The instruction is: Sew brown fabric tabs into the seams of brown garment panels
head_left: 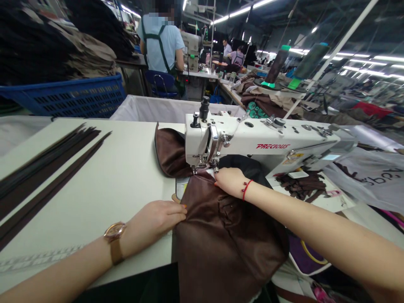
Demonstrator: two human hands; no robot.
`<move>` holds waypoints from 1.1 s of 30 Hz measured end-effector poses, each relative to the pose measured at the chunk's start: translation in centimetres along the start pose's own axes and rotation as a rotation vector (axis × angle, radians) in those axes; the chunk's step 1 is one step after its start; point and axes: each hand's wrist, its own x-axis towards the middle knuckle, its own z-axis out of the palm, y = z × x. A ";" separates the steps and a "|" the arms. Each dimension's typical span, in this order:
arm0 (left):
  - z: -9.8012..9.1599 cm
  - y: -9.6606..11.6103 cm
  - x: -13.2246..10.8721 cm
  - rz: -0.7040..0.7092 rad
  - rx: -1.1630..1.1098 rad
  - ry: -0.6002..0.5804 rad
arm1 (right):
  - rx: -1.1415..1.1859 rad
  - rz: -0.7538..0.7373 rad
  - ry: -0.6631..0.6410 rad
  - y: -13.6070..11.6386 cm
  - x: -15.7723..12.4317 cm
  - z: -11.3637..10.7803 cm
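A large piece of dark brown, leather-like material (217, 235) runs under the needle area of a white sewing machine (240, 143). Its near part hangs over the table's front edge, and a curved part lies beyond the presser foot (195, 169). My left hand (159, 216) is at the left edge of the material, fingers together and pinching it. Just right of the presser foot, my right hand (232, 182) grips the material with curled fingers; its fingertips are partly hidden. A small metal plate (181, 187) shows left of the material.
Long dark strips (47, 168) lie in a bundle on the white tabletop (132, 168) at left. Behind stands a blue basket (78, 99) heaped with cloth. Brown scraps (301, 185) lie under the machine arm. Thread cones (277, 65) stand behind. A person (162, 46) sits farther back.
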 end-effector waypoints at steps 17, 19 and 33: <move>-4.0 -11.2 1.7 -0.253 0.512 -0.090 | 0.024 -0.344 0.262 -5.1 -3.5 5.6; -4.0 -10.9 1.6 -0.225 0.522 -0.131 | 0.021 -0.399 0.240 -3.7 -3.4 5.2; 0.6 2.0 4.5 -0.141 0.315 -0.088 | -0.133 -0.579 0.421 -1.1 -4.7 6.7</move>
